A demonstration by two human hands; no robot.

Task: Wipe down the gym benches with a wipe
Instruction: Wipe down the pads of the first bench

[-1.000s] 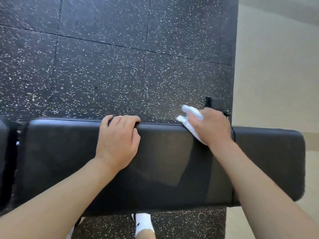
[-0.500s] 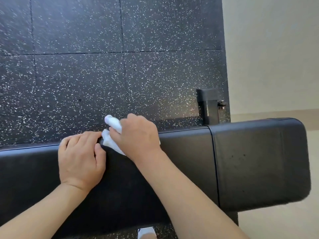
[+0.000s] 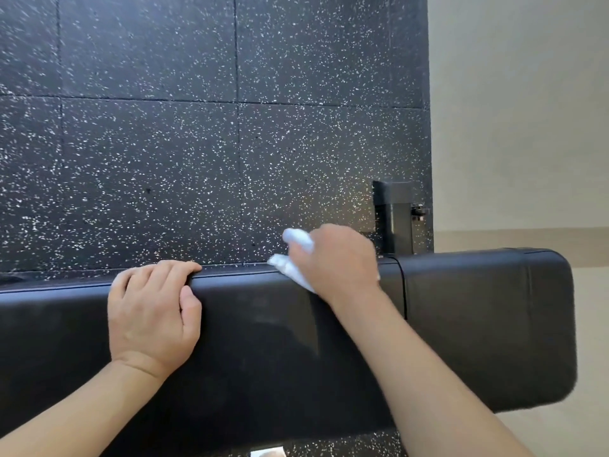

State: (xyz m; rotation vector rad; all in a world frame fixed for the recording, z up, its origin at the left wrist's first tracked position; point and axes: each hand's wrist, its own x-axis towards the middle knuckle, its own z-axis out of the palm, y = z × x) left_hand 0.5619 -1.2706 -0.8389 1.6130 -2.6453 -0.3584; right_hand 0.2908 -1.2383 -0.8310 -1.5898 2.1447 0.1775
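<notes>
A black padded gym bench (image 3: pixel 263 341) runs across the lower half of the view, with a seam between its long pad and a shorter pad (image 3: pixel 487 318) on the right. My left hand (image 3: pixel 151 311) lies on the pad with its fingers curled over the far edge. My right hand (image 3: pixel 336 262) presses a crumpled white wipe (image 3: pixel 290 265) against the far edge, just left of the seam. Part of the wipe sticks out above my fingers; the rest is hidden under the hand.
Black speckled rubber floor tiles (image 3: pixel 197 143) lie beyond the bench. A black bench frame post (image 3: pixel 395 216) rises behind the seam. Beige floor (image 3: pixel 520 110) begins at the right. A white sock tip (image 3: pixel 267 452) shows under the bench's near edge.
My right hand with the wipe slid left along the far edge until it met my left hand, then back right toward the seam. My left hand stayed gripping the edge.
</notes>
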